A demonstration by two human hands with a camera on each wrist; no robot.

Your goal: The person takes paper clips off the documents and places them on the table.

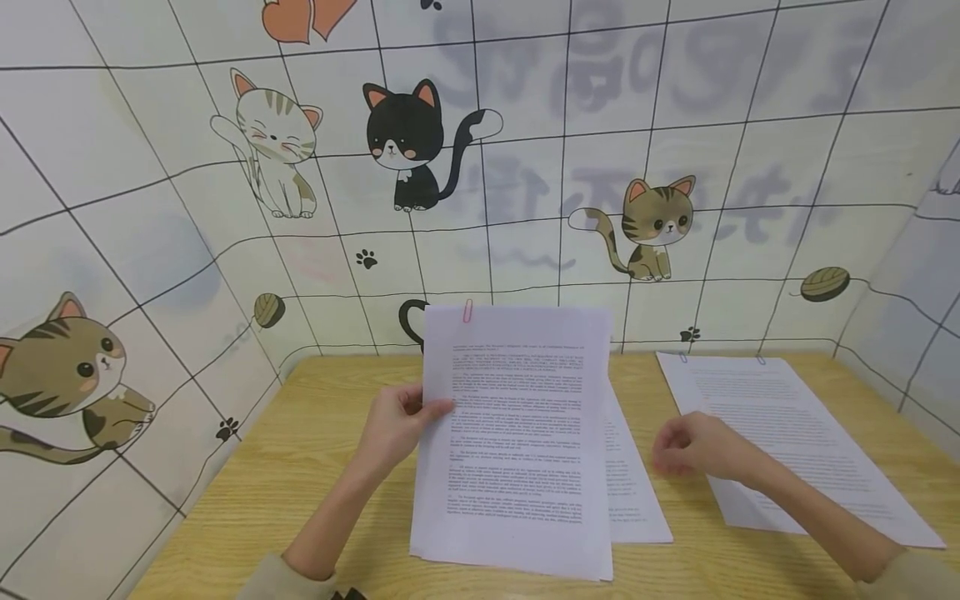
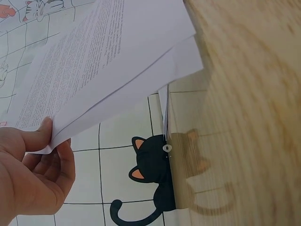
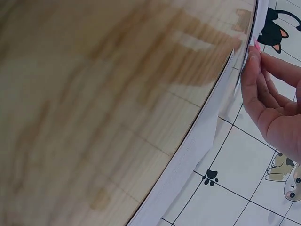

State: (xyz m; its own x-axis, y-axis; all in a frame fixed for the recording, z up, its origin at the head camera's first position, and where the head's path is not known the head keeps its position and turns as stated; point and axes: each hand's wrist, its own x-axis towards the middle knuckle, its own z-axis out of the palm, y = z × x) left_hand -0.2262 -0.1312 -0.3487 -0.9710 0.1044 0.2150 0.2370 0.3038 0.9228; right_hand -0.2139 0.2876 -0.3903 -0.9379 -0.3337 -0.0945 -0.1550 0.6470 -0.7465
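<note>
A thin stack of white paper (image 1: 517, 442) stands nearly upright at the lower centre of the frame, smooth, flat and closely printed, its lower edges slightly uneven. A slim pink paper clip (image 1: 467, 311) with rounded ends sits on its top edge. The left hand (image 1: 397, 421) grips the left edge, thumb flat on the front and fingers curled behind; in the left wrist view the sheets part along one side. The right hand (image 1: 697, 448), at the lower right, has its fingertips closed together; the right wrist view shows them pinching a small pink piece (image 3: 257, 44), too small to identify surely.

The upright sheets partly hide other printed pages (image 1: 637, 504) lying just behind them, and cover most of a cat drawing low on the wall (image 1: 525, 242). At the right, a bundle (image 1: 787, 442) lies slanted, two pale clips (image 1: 761, 361) along its top, the right forearm crossing its lower part. The tabletop (image 1: 247, 483) is yellowish, wood-grained and glossy enough to mirror the wall, which has black grid lines and cartoon cats.
</note>
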